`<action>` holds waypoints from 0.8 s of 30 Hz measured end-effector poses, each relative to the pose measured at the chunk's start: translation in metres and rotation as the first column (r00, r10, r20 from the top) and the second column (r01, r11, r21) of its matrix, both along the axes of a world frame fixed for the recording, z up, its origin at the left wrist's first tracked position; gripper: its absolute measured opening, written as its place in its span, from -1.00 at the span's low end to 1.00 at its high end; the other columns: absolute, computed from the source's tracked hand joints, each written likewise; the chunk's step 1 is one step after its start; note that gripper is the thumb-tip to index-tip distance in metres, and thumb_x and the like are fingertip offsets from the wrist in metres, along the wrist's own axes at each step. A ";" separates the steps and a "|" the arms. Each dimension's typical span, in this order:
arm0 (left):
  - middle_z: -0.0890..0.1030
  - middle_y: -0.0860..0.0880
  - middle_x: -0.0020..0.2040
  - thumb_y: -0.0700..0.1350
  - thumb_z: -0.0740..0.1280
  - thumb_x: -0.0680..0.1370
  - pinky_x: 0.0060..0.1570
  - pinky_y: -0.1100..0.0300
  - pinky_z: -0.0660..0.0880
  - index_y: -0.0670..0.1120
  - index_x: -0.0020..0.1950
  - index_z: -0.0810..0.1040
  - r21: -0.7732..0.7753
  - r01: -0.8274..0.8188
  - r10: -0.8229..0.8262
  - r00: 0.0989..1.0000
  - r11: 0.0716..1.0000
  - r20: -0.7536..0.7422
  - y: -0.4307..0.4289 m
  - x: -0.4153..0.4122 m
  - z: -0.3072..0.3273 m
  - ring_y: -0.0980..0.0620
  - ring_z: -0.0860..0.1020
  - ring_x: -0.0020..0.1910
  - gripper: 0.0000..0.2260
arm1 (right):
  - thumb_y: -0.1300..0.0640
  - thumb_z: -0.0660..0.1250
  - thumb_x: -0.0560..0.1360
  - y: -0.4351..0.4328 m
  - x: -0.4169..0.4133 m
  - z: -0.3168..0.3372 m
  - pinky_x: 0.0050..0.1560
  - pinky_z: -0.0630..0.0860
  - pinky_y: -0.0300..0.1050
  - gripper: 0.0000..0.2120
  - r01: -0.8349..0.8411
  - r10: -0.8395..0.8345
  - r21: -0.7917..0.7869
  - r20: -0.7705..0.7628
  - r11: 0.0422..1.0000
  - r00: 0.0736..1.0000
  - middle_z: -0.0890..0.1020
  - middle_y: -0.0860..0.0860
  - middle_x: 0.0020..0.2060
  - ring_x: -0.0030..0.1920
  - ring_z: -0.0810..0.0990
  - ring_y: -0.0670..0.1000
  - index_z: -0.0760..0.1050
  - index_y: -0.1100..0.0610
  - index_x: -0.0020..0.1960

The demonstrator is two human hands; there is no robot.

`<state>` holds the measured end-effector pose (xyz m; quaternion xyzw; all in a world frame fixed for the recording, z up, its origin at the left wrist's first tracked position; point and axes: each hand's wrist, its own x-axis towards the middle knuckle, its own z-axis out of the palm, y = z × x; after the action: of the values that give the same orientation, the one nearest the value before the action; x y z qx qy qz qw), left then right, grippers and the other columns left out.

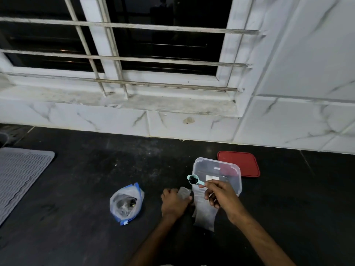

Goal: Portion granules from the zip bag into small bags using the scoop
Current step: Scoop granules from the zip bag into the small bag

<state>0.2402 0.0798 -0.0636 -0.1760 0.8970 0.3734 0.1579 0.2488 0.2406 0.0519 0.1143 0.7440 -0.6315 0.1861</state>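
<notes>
A clear zip bag (126, 203) with a blue seal stands open on the dark counter, dark granules inside. To its right my left hand (173, 202) grips the top of a small clear bag (184, 191). My right hand (218, 195) pinches the handle of a teal scoop (194, 179), whose bowl holds dark granules and hovers just above that small bag. More small clear bags (204, 214) lie flat under my right hand.
A clear plastic container (218, 172) sits behind my right hand, its red lid (240, 163) lying beyond it. A grey ribbed mat (19, 173) covers the counter's left side. A marble-tiled wall and barred window rise at the back.
</notes>
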 end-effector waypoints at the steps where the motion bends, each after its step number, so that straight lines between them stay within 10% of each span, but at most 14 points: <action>1: 0.36 -0.13 0.35 0.18 0.37 0.49 0.30 0.08 0.34 -0.08 0.32 0.48 0.011 -0.011 0.011 1.000 1.000 0.000 -0.003 -0.001 -0.002 -0.11 0.34 0.34 -0.50 | 0.15 0.24 0.61 0.003 0.000 -0.001 -0.49 0.28 -0.26 -0.77 -0.003 0.002 0.002 0.001 1.000 1.000 0.58 0.13 -0.38 -0.48 0.44 -0.05 0.65 0.19 -0.07; 8: 0.64 0.00 0.01 -0.05 0.51 0.45 -0.11 0.25 0.57 0.01 0.05 0.47 0.492 -0.147 0.241 0.961 0.858 -0.134 -0.013 0.023 0.014 0.12 0.63 -0.04 -0.72 | 0.16 0.26 0.60 0.008 -0.002 -0.007 -0.47 0.29 -0.24 -0.79 -0.058 0.059 0.023 -0.032 0.998 0.998 0.59 0.09 -0.41 -0.48 0.45 -0.05 0.65 0.16 -0.09; 17: 0.62 0.20 0.11 -0.28 0.55 0.38 0.06 0.37 0.51 -0.02 0.26 0.41 0.530 -0.056 0.290 0.883 0.846 -0.369 -0.002 0.035 0.031 0.22 0.60 0.11 -0.46 | 0.14 0.27 0.60 -0.002 -0.003 -0.011 -0.32 0.43 -0.35 -0.83 -0.184 0.291 0.382 -0.244 0.906 0.925 0.63 -0.01 -0.37 -0.42 0.54 -0.18 0.63 0.09 -0.06; 19: 0.63 0.22 0.10 -0.28 0.54 0.39 0.07 0.36 0.52 0.00 0.27 0.41 0.527 -0.037 0.276 0.882 0.849 -0.382 0.001 0.036 0.033 0.22 0.61 0.10 -0.45 | 0.06 0.29 0.59 -0.007 -0.005 -0.007 -0.08 0.47 -0.35 -0.84 -0.270 0.488 0.623 -0.207 0.734 0.848 0.67 -0.11 -0.14 -0.17 0.62 -0.23 0.59 0.01 0.12; 22: 0.65 0.20 0.08 -0.26 0.52 0.42 0.04 0.34 0.54 0.02 0.28 0.41 0.541 -0.042 0.288 0.879 0.840 -0.379 0.005 0.037 0.037 0.20 0.63 0.08 -0.48 | 0.02 0.32 0.55 -0.013 -0.004 0.003 0.31 0.40 -0.04 -0.49 -0.397 0.740 0.887 0.102 0.235 0.664 0.46 0.02 0.36 0.35 0.44 0.01 0.29 0.01 0.46; 24: 0.65 0.20 0.08 -0.25 0.51 0.44 0.03 0.35 0.55 0.03 0.28 0.40 0.555 -0.046 0.299 0.878 0.830 -0.374 0.007 0.037 0.039 0.20 0.63 0.09 -0.50 | 0.08 0.26 0.59 -0.010 0.001 0.009 0.33 0.37 -0.01 -0.44 -0.326 0.784 0.935 0.094 0.142 0.613 0.36 0.04 0.44 0.41 0.32 0.05 0.16 0.02 0.53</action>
<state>0.2769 0.0871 -0.0246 -0.1178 0.7499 0.6494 -0.0445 0.2494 0.2304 0.0608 -0.2397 0.9582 -0.0156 0.1555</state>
